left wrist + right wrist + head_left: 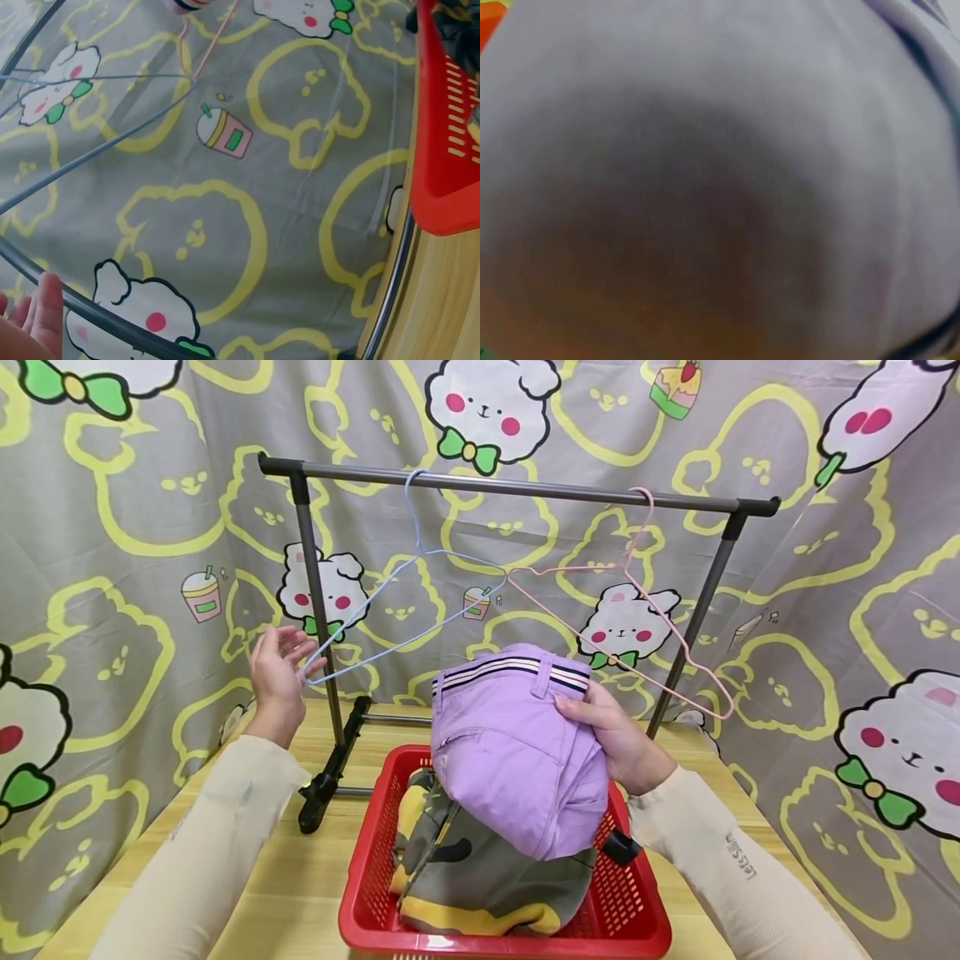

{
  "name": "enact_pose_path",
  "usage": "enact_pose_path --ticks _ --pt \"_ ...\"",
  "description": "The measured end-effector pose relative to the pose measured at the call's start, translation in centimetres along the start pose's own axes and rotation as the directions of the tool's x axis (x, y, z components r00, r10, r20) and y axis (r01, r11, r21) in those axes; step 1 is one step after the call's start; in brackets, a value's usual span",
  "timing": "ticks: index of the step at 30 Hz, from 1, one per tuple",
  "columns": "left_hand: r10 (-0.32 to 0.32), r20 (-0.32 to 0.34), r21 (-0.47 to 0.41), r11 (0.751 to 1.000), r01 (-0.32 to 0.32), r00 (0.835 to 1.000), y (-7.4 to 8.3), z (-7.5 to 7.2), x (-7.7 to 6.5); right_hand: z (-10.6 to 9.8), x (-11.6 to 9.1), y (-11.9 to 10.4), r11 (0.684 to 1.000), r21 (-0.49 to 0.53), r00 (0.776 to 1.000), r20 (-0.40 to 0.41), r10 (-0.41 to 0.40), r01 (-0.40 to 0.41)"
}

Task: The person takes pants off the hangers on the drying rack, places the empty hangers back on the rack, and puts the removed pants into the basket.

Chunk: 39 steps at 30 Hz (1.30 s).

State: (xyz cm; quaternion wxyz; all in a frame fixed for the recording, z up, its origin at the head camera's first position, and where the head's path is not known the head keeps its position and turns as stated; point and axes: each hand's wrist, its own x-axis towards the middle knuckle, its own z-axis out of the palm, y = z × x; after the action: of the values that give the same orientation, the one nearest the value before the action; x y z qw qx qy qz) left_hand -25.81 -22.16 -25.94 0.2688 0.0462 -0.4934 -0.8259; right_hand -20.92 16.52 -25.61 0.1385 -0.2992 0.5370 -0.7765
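Note:
Lilac trousers (517, 752) with a striped waistband hang bunched over the basket. My right hand (618, 735) grips them at the right end of the waistband, thumb in front and the other fingers hidden behind the cloth. In the right wrist view the blurred trouser fabric (780, 90) covers nearly everything. My left hand (279, 672) is raised with loose fingers at the lower left corner of a blue hanger (397, 653); whether it touches the wire I cannot tell. Fingers (49, 311) of that hand also show at the left wrist view's lower left.
A metal clothes rack (517, 487) stands at the back, bearing the blue hanger and a pink hanger (678, 631). In front, a red basket (360, 893) holds a grey-green and yellow garment (498, 885) on the wooden surface (292, 893). Patterned curtain (135, 643) surrounds the area.

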Motion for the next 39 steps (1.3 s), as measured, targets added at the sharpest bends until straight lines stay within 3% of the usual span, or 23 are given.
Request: enact_pose_path --ticks 8,14,17,20,22,27,32,37,39 --pt "-0.039 -0.017 0.090 0.995 0.040 0.999 0.4 0.5 1.2 0.8 -0.1 0.1 1.000 0.003 0.999 0.034 0.012 -0.012" --pt "-0.056 -0.021 0.239 0.969 0.059 0.998 -0.1 0.4 2.5 1.1 -0.3 0.1 1.000 0.003 0.999 0.043 0.028 -0.028" --pt "-0.078 0.006 0.358 0.931 0.071 0.997 -0.4 0.3 2.9 1.2 -0.4 0.1 0.999 0.006 0.998 0.051 0.032 -0.032" --pt "-0.105 0.027 0.474 0.877 0.080 0.994 -0.6 0.3 3.1 1.3 -0.5 0.2 0.999 0.020 0.997 0.075 0.035 -0.037" --pt "-0.128 0.041 0.513 0.854 0.089 0.991 -0.9 0.3 3.2 1.4 -0.6 0.3 0.999 0.027 0.995 0.096 0.040 -0.043" --pt "-0.167 0.074 0.527 0.843 0.104 0.983 -1.5 0.6 3.4 1.6 -0.8 0.4 0.998 0.009 0.992 0.115 0.053 -0.055" --pt "-0.148 0.044 0.563 0.821 0.098 0.988 -1.9 0.7 3.5 1.6 -0.9 0.6 0.997 0.004 0.990 0.117 0.076 -0.077" --pt "-0.106 0.048 0.634 0.772 0.051 0.993 -2.5 0.5 3.8 1.6 -1.1 1.1 0.995 0.004 0.987 0.131 0.096 -0.098" --pt "-0.092 0.057 0.673 0.739 0.030 0.994 -2.7 0.3 3.8 1.6 -1.1 1.3 0.995 -0.004 0.986 0.135 0.101 -0.102"
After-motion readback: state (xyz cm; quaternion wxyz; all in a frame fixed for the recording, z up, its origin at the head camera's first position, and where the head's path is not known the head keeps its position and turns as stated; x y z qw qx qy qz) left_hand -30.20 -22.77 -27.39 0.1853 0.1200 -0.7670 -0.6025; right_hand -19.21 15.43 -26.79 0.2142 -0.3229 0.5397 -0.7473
